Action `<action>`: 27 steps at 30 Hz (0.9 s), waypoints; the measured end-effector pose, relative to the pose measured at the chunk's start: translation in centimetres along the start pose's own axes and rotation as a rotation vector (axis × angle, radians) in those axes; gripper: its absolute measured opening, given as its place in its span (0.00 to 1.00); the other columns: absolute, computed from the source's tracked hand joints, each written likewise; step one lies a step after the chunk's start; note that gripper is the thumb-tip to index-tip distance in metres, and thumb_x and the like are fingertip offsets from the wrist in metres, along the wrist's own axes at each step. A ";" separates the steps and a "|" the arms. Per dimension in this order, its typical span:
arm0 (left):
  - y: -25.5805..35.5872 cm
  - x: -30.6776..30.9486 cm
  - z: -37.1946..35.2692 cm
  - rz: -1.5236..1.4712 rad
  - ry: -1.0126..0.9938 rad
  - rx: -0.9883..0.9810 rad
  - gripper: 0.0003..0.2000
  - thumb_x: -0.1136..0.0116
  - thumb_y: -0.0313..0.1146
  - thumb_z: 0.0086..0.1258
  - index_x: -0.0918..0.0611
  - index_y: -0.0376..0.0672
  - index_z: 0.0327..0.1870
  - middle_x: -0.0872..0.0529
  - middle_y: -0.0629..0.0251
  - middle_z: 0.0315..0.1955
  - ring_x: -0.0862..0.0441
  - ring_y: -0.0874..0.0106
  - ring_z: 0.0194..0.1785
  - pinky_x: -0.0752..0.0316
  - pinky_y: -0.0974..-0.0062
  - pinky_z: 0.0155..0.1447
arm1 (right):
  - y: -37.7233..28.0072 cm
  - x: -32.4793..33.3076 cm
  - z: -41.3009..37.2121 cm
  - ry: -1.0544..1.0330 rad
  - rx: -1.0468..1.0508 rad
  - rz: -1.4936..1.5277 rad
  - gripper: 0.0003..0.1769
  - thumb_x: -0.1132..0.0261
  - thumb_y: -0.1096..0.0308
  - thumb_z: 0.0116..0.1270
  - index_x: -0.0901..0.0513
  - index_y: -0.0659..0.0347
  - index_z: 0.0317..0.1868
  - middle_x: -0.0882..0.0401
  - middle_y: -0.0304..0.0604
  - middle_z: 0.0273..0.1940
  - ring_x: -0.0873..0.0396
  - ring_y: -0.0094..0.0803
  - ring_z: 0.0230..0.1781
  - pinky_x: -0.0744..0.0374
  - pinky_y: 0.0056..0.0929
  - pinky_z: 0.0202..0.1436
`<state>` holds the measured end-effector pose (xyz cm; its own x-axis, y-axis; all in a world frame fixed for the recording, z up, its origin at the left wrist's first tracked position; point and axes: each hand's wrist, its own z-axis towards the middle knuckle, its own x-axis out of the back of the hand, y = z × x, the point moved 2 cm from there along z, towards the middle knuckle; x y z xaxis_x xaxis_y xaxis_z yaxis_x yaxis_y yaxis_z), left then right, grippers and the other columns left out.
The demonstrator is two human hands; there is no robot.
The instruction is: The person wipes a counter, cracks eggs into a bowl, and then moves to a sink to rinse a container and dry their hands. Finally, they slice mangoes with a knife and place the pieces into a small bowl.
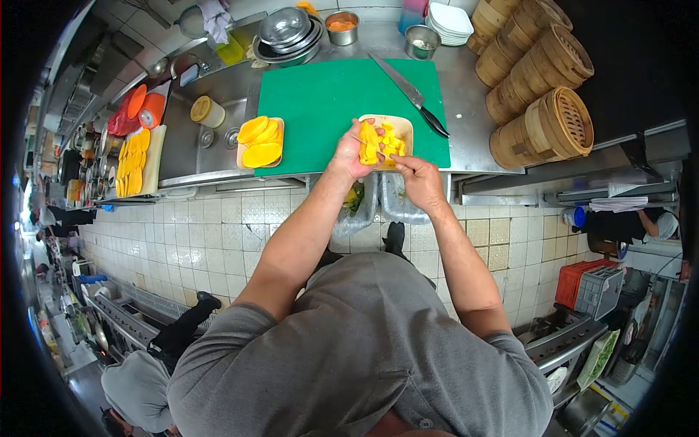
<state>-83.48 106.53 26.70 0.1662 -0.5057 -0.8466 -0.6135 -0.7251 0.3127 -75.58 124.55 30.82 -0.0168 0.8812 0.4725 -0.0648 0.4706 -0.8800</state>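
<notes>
My left hand (pixel 351 154) is closed around a piece of yellow mango (pixel 369 143), held over a shallow light-coloured tray (pixel 408 132). Cut mango chunks (pixel 393 140) lie in that tray, near the front edge of a green cutting board (pixel 320 91). At the tray's front right side, my right hand (pixel 424 182) is closed in a pinch, its fingertips close to the mango; whatever it grips is too small to make out. A second tray with large mango slices (pixel 261 142) sits at the board's left corner. A large black-handled knife (pixel 408 91) lies on the board to the right.
Bamboo steamers (pixel 539 131) are stacked on the right. Metal bowls (pixel 287 33), a tin of orange food (pixel 342 28) and white plates (pixel 449 23) stand behind the board. A sink (pixel 207 135) is to the left. Bins (pixel 403 198) sit below the counter edge. Another person (pixel 138 386) is behind at lower left.
</notes>
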 end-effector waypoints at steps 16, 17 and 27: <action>0.1 0.0 0.1 0.345 0.014 -0.087 0.18 0.46 0.49 0.84 0.26 0.54 0.67 0.17 0.63 0.58 0.15 0.67 0.46 0.16 0.63 0.39 | -2.1 2.4 3.3 0.044 -0.101 -0.640 0.12 0.33 0.64 0.72 0.07 0.45 0.51 0.11 0.48 0.42 0.13 0.49 0.44 0.16 0.49 0.48; 0.4 -0.7 -0.4 0.485 0.099 -0.083 0.18 0.45 0.45 0.83 0.27 0.54 0.68 0.18 0.62 0.59 0.15 0.67 0.48 0.15 0.63 0.40 | -2.7 3.2 3.5 0.016 -0.114 -0.692 0.12 0.33 0.63 0.72 0.07 0.45 0.52 0.11 0.49 0.42 0.13 0.50 0.45 0.16 0.49 0.49; 1.8 -1.8 -1.2 0.422 0.081 -0.088 0.18 0.46 0.41 0.84 0.29 0.54 0.69 0.18 0.60 0.61 0.17 0.61 0.57 0.14 0.58 0.48 | -3.6 4.3 0.7 0.007 -0.092 -0.201 0.16 0.38 0.69 0.75 0.12 0.54 0.60 0.10 0.56 0.46 0.12 0.54 0.48 0.16 0.47 0.55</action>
<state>-83.97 105.62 29.32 -0.0229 -0.7988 -0.6012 -0.5734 -0.4820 0.6624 -76.12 126.58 36.02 -0.0058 0.7696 0.6384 0.0255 0.6384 -0.7693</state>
